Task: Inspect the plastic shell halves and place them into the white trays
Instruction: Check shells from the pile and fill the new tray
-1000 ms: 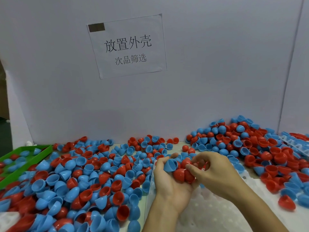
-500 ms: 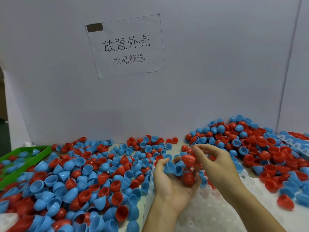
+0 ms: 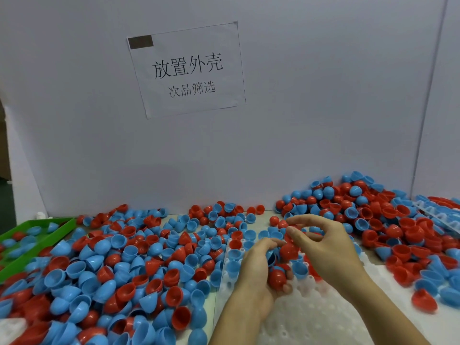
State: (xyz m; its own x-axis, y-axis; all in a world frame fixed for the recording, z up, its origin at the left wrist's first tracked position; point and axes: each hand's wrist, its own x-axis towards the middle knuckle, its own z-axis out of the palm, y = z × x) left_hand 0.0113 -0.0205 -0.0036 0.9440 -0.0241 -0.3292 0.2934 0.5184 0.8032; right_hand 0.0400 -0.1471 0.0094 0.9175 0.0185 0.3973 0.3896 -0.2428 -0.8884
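Note:
Red and blue plastic shell halves lie in big heaps on the left [image 3: 119, 265] and the back right [image 3: 368, 210]. My left hand [image 3: 258, 275] is cupped palm-up over the white tray [image 3: 311, 317] and holds several shells, among them a red one [image 3: 277, 277] and a blue one [image 3: 271, 257]. My right hand [image 3: 323, 247] hovers just right of it, thumb and forefinger apart and loosely curved, with nothing seen between them. A few shells [image 3: 235, 253] sit in the tray's far pockets.
A green tray [image 3: 57, 231] with a few shells stands at the far left. Another white tray [image 3: 438, 216] lies half buried at the far right. A white partition with a paper sign [image 3: 186, 70] closes off the back.
My right hand pinched a red shell half a second ago; now its fingers have spread and the shell is gone from them. My left hand has tipped slightly inward, still cupping its shells.

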